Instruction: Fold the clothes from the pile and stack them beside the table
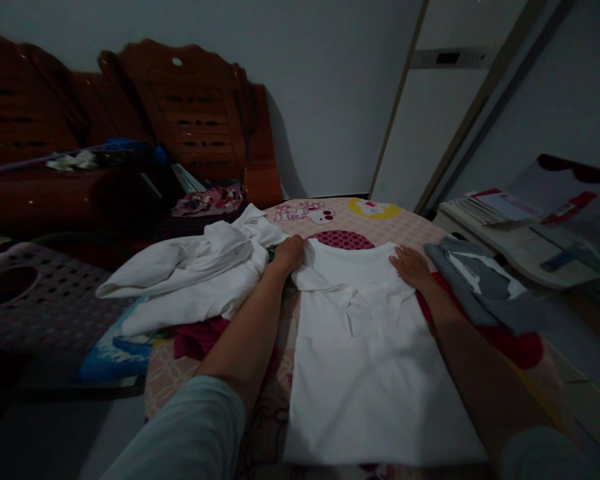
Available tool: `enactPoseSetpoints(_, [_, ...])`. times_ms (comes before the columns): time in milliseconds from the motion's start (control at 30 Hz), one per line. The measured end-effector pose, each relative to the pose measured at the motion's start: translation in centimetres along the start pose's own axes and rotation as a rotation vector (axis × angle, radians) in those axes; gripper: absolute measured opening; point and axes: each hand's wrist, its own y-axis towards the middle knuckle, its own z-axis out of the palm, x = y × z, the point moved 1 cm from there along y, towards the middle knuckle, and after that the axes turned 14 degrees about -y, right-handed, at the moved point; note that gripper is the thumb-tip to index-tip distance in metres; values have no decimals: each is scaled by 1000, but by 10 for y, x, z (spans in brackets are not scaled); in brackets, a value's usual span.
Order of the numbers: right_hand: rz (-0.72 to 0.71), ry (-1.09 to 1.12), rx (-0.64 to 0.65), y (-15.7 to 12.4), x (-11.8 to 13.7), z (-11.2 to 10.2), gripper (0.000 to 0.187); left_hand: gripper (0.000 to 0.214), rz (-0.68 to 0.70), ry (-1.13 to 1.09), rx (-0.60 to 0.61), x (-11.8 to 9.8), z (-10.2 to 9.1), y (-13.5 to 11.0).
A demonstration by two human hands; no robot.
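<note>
A white shirt (365,393) lies spread on the round table, its neckline at the far end and its hem towards me. My left hand (291,255) is closed on the shirt's left shoulder beside the collar. At the opposite shoulder, my right hand (411,267) grips the fabric with bent fingers. Some cloth is gathered in folds just below the neckline. Left of my left forearm sits a loose heap of white clothes (205,267), partly over a dark red cloth (197,339).
A patterned pink tablecloth (405,227) covers the table. Folded grey clothing (485,287) rests on red cloth (523,347) at the right. Behind stand a carved wooden sofa (190,113) and a tall white appliance (440,120). Papers (500,205) lie on a side cabinet.
</note>
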Motion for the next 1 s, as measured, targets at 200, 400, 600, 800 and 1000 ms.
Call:
enactPoseSetpoints(200, [-121,231,28,1,21,-53,28,58,-60,-84,20,12,-12,2])
enactPoseSetpoints(400, [-466,617,361,-19,89,-86,35,59,-56,-110,72,25,-20,4])
enactPoseSetpoints(600, [-481,503,234,-37,132,-62,29,62,-70,-116,88,24,-21,-1])
enactPoseSetpoints(800, [-412,654,183,-37,135,-74,21,45,-181,-295,-122,21,-31,-3])
enactPoseSetpoints(1000, [-223,885,343,-36,134,-84,28,39,-289,-649,-283,23,-29,2])
